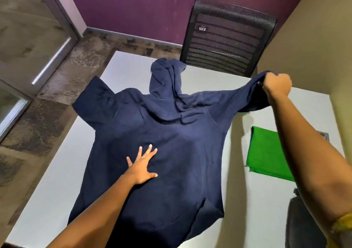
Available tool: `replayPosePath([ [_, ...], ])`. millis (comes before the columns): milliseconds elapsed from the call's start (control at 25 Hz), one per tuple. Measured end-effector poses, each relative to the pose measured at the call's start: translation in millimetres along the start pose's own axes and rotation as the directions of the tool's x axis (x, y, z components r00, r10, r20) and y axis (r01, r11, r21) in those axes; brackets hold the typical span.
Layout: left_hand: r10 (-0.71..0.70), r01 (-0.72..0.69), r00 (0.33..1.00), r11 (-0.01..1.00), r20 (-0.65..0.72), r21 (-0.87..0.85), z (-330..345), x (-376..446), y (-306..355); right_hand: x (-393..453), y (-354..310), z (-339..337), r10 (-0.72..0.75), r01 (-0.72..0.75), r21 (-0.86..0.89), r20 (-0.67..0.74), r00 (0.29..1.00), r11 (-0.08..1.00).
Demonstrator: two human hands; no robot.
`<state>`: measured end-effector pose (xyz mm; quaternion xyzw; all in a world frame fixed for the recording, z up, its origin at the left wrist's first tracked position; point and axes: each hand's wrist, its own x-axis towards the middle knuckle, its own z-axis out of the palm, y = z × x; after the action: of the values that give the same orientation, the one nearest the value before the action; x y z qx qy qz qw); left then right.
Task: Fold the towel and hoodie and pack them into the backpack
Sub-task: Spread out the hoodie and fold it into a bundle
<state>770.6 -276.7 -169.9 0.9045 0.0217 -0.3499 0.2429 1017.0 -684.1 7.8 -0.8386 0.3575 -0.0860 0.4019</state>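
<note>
Left hand (pixel 142 167) spread flat, pressing hoodie (pixel 162 145) mid-frame on worktop (pixel 47 190); right hand (pixel 277 85) fisted on lifted sleeve end, upper right. Soft, floppy (grab cuffs, hem). Folded green towel (pixel 266 152) lies right.

Black mesh chair (pixel 227 42) behind white table (pixel 57 181); purple wall (pixel 133 6).

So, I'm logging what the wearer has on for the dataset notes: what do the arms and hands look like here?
Both forearms are bare, with no long sleeves. The left hand is bare, no glove, ring or watch visible, nails light. The right hand is also ungloved. A bit of yellow fabric, probably a short sleeve, shows at the right upper arm.
</note>
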Motion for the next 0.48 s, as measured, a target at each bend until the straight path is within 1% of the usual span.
replayPosePath([
  [40,-0.002,0.002,1.0,1.0,-0.008,0.001,0.4,0.4,0.2,0.2,4.7,3.0,-0.037,0.036,0.019,0.042,0.998,0.999],
  [120,-0.014,0.014,1.0,1.0,-0.006,0.005,1.0,2.1,-0.1,-10.6,23.1,14.1,-0.135,0.117,0.107,0.178,0.975,0.987],
  [200,-0.021,0.021,1.0,1.0,-0.011,0.017,0.6,1.4,0.3,-30.3,48.0,29.1,-0.194,0.179,0.08,0.264,0.945,0.981],
  [280,-0.029,0.03,1.0,0.999,-0.011,0.03,1.0,0.3,2.0,-51.9,81.9,45.2,-0.145,0.149,0.014,0.326,0.934,0.989],
  [360,-0.033,0.033,0.999,0.999,-0.02,0.035,1.8,-0.9,4.6,-77.7,116.2,54.2,-0.114,0.126,-0.01,0.375,0.92,0.992],
  [480,-0.046,0.048,0.998,0.998,-0.053,0.04,6.5,-4.8,7.5,-121.9,160.1,55.6,-0.132,0.161,-0.024,0.457,0.88,0.987],
])
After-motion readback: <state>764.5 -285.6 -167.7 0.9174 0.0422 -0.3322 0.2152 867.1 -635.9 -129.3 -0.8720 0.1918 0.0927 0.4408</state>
